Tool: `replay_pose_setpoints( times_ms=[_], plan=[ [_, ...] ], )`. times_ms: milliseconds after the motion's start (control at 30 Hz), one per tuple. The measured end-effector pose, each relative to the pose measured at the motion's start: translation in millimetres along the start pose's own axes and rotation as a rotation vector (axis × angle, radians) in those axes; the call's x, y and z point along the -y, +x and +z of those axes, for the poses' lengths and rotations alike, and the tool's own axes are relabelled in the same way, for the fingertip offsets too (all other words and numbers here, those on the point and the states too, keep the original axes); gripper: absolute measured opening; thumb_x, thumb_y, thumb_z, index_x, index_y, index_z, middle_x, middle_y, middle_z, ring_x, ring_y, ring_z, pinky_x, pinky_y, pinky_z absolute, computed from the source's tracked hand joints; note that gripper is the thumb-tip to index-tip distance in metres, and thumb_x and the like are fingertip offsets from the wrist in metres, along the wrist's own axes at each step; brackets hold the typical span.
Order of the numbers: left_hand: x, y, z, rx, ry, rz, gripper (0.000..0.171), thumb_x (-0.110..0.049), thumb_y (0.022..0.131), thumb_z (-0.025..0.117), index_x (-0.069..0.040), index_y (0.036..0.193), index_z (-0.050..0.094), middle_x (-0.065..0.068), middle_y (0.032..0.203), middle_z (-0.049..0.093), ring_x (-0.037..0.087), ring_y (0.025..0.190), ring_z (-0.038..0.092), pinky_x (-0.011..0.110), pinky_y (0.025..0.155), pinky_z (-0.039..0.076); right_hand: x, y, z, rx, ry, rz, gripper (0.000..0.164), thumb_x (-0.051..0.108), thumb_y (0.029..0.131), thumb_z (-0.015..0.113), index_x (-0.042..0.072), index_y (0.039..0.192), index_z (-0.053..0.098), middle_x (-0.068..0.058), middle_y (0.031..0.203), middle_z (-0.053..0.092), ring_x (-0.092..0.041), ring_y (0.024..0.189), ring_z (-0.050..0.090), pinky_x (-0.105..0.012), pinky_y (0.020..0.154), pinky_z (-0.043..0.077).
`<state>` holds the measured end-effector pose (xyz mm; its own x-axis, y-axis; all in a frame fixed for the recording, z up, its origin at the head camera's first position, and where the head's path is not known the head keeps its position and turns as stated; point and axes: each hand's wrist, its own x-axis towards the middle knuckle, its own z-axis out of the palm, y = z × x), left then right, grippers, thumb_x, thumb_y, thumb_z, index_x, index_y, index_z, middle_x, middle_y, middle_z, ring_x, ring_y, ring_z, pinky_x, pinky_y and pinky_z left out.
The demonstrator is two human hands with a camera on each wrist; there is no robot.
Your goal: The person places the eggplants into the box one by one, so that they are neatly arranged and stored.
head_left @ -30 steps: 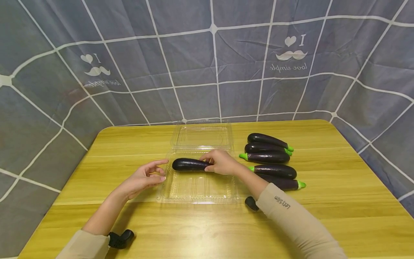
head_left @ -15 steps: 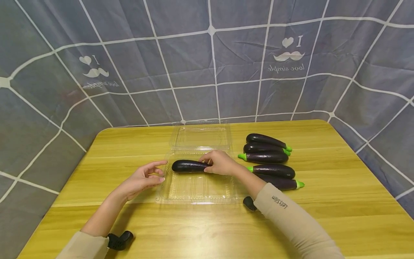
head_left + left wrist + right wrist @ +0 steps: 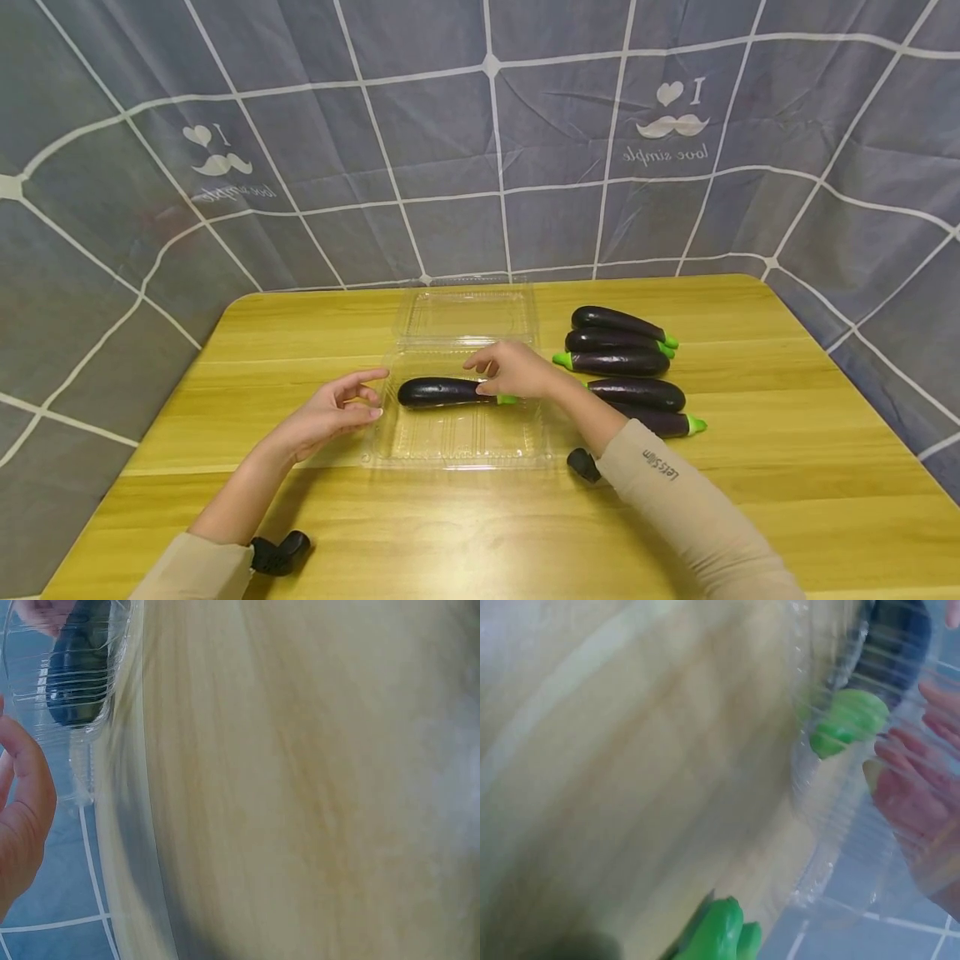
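Note:
A dark purple eggplant (image 3: pixel 442 392) with a green stem lies crosswise in the base of an open clear plastic clamshell box (image 3: pixel 465 462). Over its stem end is my right hand (image 3: pixel 517 371), fingers loosely bent and raised off the skin, the thumb overlapping the eggplant. In the right wrist view the green stem end (image 3: pixel 849 722) shows through the ribbed box wall, with the right hand (image 3: pixel 922 787) beside it. My left hand (image 3: pixel 330 417) is at the box's left rim, thumb and fingers apart and holding nothing. Part of that hand (image 3: pixel 22 810) appears in the left wrist view.
Right of the box lie several more eggplants (image 3: pixel 618 362), grouped on the wooden table (image 3: pixel 465 533). The box's clear lid (image 3: pixel 468 315) lies folded back toward the grey, white-lined curtain (image 3: pixel 450 158). Black wrist devices (image 3: pixel 281 554) hang by both sleeves.
My right hand has loosened its grip on the eggplant, its fingers lifting away so that the green stem shows. The eggplant sits slightly nearer the front. My left hand has stayed put.

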<state>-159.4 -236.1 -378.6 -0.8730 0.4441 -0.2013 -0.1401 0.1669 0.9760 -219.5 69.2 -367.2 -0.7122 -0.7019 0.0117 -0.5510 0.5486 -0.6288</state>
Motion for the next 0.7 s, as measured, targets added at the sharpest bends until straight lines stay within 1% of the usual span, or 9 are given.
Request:
replay_pose_setpoints(
  times_ms=[167, 333, 500, 600, 700],
  plan=[
    [-1.8, -0.5, -0.3, -0.009, 0.008, -0.006, 0.066, -0.004, 0.088, 0.062, 0.001, 0.144, 0.027, 0.008, 0.102, 0.045, 0.012, 0.085, 0.055, 0.023, 0.072, 0.049, -1.9, -5.1, -10.5, -0.013, 0.084, -0.012, 0.037, 0.01, 0.083, 0.07, 0.002, 0.119, 0.063, -0.01, 0.113, 0.064, -0.02, 0.092, 0.062, -0.027, 0.078, 0.05],
    [-1.9, -0.5, 0.0, -0.01, 0.013, -0.009, 0.066, -0.004, 0.088, 0.062, 0.001, 0.144, 0.027, 0.008, 0.101, 0.045, 0.012, 0.085, 0.055, 0.023, 0.071, 0.049, -1.4, -17.9, -21.4, -0.039, 0.149, 0.005, 0.038, 0.011, 0.084, 0.069, 0.002, 0.12, 0.062, -0.013, 0.113, 0.063, -0.022, 0.094, 0.061, -0.029, 0.078, 0.05],
    [-1.8, 0.3, 0.3, -0.004, 0.012, -0.012, 0.067, -0.004, 0.088, 0.062, 0.001, 0.144, 0.027, 0.008, 0.101, 0.046, 0.012, 0.085, 0.055, 0.024, 0.072, 0.049, -3.7, -33.4, -32.0, -0.069, 0.146, 0.017, 0.039, 0.012, 0.083, 0.07, 0.003, 0.12, 0.062, -0.015, 0.11, 0.063, -0.023, 0.094, 0.06, -0.032, 0.078, 0.051],
    [-1.6, 0.2, 0.2, -0.005, 0.02, -0.015, 0.066, -0.004, 0.088, 0.062, 0.001, 0.144, 0.027, 0.008, 0.101, 0.046, 0.012, 0.085, 0.055, 0.023, 0.07, 0.049, -4.9, -42.7, -38.1, -0.086, 0.135, 0.009, 0.039, 0.011, 0.083, 0.07, 0.002, 0.12, 0.062, -0.016, 0.109, 0.063, -0.023, 0.093, 0.06, -0.033, 0.078, 0.052],
    [-1.2, -0.1, 0.4, -0.004, 0.025, -0.016, 0.067, -0.005, 0.088, 0.062, 0.001, 0.145, 0.026, 0.008, 0.102, 0.046, 0.013, 0.085, 0.055, 0.023, 0.07, 0.048, -5.0, -53.4, -44.2, -0.102, 0.148, -0.007, 0.038, 0.011, 0.083, 0.069, 0.001, 0.12, 0.062, -0.017, 0.108, 0.063, -0.024, 0.093, 0.06, -0.035, 0.077, 0.053]
  ],
)
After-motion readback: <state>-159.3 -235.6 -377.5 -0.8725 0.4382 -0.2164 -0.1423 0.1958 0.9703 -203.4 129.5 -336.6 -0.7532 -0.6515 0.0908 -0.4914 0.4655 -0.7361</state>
